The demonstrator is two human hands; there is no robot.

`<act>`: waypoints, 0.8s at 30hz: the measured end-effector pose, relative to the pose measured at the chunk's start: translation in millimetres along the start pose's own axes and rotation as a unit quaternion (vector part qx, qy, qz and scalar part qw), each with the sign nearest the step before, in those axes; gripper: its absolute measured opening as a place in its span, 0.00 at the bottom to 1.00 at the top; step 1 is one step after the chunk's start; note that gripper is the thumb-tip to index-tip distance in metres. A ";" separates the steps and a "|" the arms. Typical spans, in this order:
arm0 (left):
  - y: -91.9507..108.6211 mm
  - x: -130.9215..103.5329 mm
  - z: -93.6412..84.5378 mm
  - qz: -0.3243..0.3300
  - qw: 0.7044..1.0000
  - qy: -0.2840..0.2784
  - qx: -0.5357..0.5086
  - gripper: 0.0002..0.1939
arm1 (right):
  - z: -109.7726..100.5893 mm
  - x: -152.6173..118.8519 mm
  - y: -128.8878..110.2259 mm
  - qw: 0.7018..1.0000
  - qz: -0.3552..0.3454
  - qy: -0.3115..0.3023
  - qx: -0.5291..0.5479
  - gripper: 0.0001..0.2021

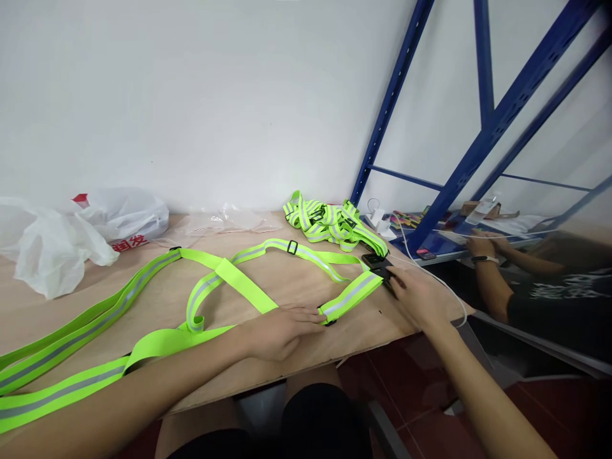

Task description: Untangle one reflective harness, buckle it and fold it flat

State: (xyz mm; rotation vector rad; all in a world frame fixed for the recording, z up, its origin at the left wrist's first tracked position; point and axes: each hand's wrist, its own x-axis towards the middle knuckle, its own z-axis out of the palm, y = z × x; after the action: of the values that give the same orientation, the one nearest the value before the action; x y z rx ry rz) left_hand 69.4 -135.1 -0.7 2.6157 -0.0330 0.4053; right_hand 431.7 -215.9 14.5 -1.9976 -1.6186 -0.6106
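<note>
Head view: find, toward 6 o'clock from the centre, left hand [280, 331] palm down, fingers stretched out close together over the spread neon-green webbing harness with grey reflective stripes [248, 287]. See at 4 o'clock right hand [418, 296] with fingers bent at a black plastic buckle piece [380, 268] on the harness's end; cannot tell whether clamped on or just touching. Follow the harness across the pale wooden tabletop [354, 338] from 8 o'clock to 4 o'clock, with twists at 8 o'clock.

For good handling, in judgement: pin the short strap flat beside the black slider near the left fingertips, ease the buckle outward toward 4 o'clock without dragging the slider, turn the stripe upward and smooth folds from the buckle inward. Mind the tangled neon-green striped strap bundle [329, 223] at 3 o'clock, close enough to snag.

Count two working hands, one spread harness, one bundle (straps inside impossible to count), at least three black sliders on the harness, two white plastic bags [57, 248] at 9 o'clock, one white cable [444, 287] at 4 o'clock, and one co-worker's wristband [484, 259] at 3 o'clock.
</note>
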 end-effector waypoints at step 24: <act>13.3 39.5 4.9 -0.091 0.979 -0.009 0.181 0.20 | 32.1 22.4 -17.4 0.936 0.148 0.006 0.318 0.17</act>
State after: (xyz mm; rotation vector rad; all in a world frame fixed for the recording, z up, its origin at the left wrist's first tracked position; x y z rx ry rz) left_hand 107.3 -147.2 12.8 2.9467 0.2983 0.3489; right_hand 420.1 -175.7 5.1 -1.6767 -1.2509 0.0276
